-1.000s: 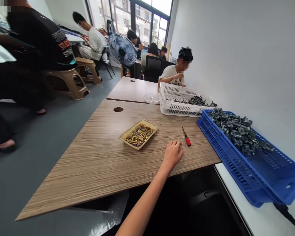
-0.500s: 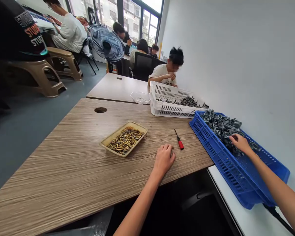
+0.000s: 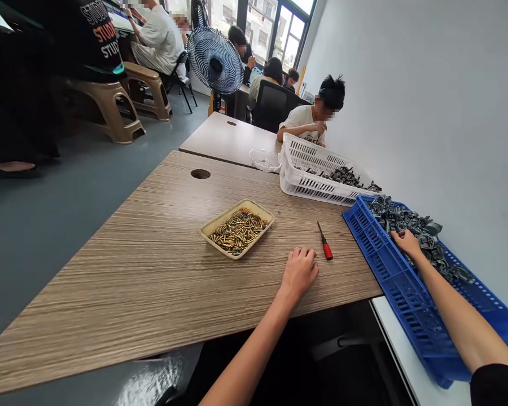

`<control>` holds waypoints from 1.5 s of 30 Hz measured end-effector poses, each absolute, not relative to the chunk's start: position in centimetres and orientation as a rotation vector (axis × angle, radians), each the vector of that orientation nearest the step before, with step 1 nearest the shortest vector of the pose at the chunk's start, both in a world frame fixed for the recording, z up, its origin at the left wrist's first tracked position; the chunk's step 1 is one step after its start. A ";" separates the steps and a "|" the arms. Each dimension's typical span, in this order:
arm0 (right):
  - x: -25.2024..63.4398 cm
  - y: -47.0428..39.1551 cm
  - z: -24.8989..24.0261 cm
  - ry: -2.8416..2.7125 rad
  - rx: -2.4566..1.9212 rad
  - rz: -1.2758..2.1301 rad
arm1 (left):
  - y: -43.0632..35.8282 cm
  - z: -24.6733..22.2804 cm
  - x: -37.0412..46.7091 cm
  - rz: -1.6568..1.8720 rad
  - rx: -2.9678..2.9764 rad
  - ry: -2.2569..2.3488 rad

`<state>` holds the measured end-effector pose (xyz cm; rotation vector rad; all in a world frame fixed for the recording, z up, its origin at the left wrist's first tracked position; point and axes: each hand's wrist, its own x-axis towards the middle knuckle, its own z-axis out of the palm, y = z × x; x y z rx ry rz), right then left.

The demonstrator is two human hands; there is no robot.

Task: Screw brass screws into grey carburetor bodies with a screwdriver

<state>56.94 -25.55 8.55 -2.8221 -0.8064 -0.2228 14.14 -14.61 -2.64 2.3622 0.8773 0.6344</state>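
Observation:
My left hand (image 3: 300, 272) rests on the wood-grain table (image 3: 152, 265) with its fingers curled and nothing visible in it. Just right of it lies a screwdriver (image 3: 327, 250) with a red handle. A cream tray (image 3: 207, 232) of brass-coloured screws (image 3: 239, 230) stands to its left. My right hand (image 3: 406, 242) is at the left side of a blue crate (image 3: 410, 307), fingers pinched together at the grey metal parts (image 3: 432, 239). What its fingertips hold is too small to make out.
Behind the blue crate stands a white crate (image 3: 313, 189) with dark parts, beside a clear dish (image 3: 265, 160). A person (image 3: 309, 115) sits beyond it. A fan (image 3: 215, 65) and other people are farther back. A wall (image 3: 440, 101) borders the right side.
The view has turned left, so the scene sits farther right. My right hand has moved toward the blue crate's left rim. My left hand stays on the table.

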 end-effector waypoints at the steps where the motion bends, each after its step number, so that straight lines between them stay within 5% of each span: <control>1: 56.9 -25.5 8.6 -0.805 -2.816 -0.225 | -14.6 -2.6 14.1 0.640 2.355 0.876; 9: 55.4 -25.1 9.2 -0.875 -2.711 -0.332 | -14.6 -2.5 13.9 0.681 2.284 0.868; 17: 53.7 -26.0 15.3 -0.987 -2.553 -0.412 | -14.6 -2.5 14.0 0.687 2.284 0.880; 22: 48.5 -25.9 17.1 -1.143 -2.335 -0.194 | -14.7 -2.5 14.1 0.754 2.239 0.865; 34: 31.5 -19.6 6.7 -1.325 -1.831 0.977 | -14.8 -2.3 13.7 1.283 1.702 0.817; 45: 30.2 -17.4 2.6 -1.220 -1.719 1.159 | -14.4 -3.2 14.5 1.083 1.740 0.968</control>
